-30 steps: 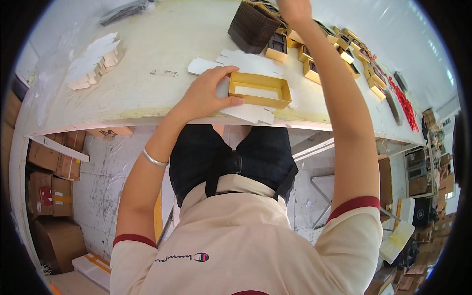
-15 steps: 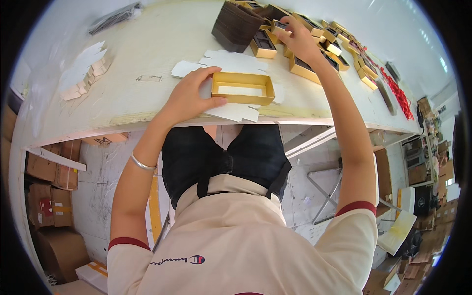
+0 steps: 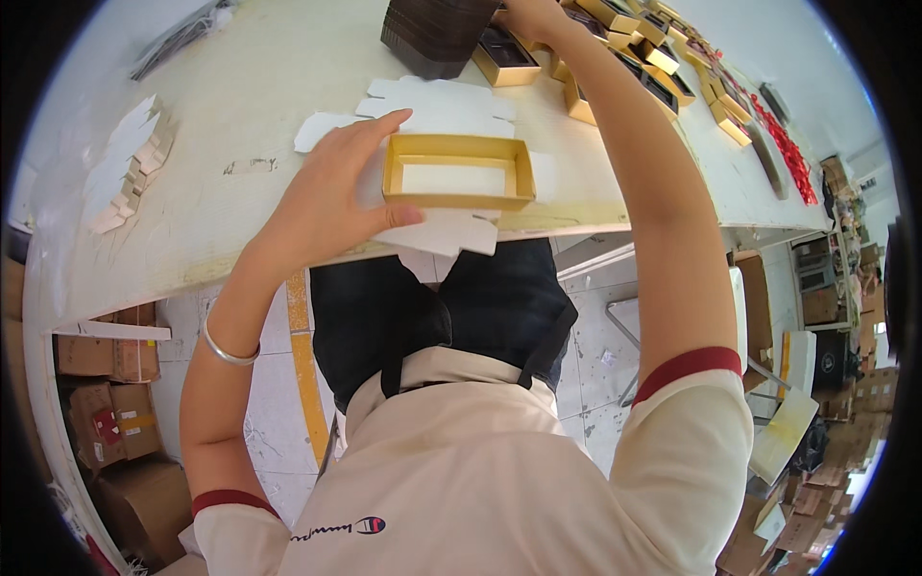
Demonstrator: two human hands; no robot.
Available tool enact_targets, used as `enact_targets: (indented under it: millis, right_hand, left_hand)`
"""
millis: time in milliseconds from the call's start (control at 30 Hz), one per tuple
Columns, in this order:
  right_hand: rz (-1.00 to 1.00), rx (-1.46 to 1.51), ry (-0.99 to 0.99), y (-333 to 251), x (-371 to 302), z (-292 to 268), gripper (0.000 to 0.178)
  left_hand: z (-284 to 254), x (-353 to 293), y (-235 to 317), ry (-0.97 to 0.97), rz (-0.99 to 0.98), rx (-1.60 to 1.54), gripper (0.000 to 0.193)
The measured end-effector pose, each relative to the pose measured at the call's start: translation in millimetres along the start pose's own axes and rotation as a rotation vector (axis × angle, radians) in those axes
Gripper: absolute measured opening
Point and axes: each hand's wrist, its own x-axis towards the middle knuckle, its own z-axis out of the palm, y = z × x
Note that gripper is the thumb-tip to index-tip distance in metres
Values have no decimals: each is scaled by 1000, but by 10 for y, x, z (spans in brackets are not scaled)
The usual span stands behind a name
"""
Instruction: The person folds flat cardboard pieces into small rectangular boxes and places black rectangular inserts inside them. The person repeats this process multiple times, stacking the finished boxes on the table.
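An open gold cardboard box (image 3: pixel 459 202) sits on flat white die-cut card blanks (image 3: pixel 437 101) near the table's front edge. At its left end, my left hand (image 3: pixel 331 187) is open, thumb along the near side and fingers stretched along the far side. My right hand (image 3: pixel 534 19) reaches to the far top edge of the picture, beside a stack of dark brown plastic trays (image 3: pixel 432 38). Its fingertips are mostly cut off or hidden, so whether they hold anything does not show. Just below it lies a gold box with a dark insert (image 3: pixel 507 60).
Several gold boxes (image 3: pixel 663 58) with dark inserts crowd the far right, beside red ribbon (image 3: pixel 788 154). Folded white card pieces (image 3: pixel 130 168) stand at the left. A clear plastic bag with dark strips (image 3: pixel 182 38) lies far left. Cartons (image 3: pixel 106 413) are under the table.
My right hand has moved left and farther away, from a small gold box toward the tray stack. My left hand has shifted left and loosened from the box.
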Motion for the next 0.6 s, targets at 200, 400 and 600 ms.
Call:
enact_targets:
  millis: [200, 400, 600]
  right_hand:
    - [-103, -55, -243, 89, 393, 67, 22]
    - [-77, 106, 385, 435, 483, -206, 12]
    - [311, 866, 383, 607, -412, -806, 24]
  left_hand:
    - [-338, -307, -2, 313, 336, 157, 49]
    - [-71, -1551, -259, 138, 204, -4, 16]
    - [766, -2048, -518, 130, -419, -110, 16]
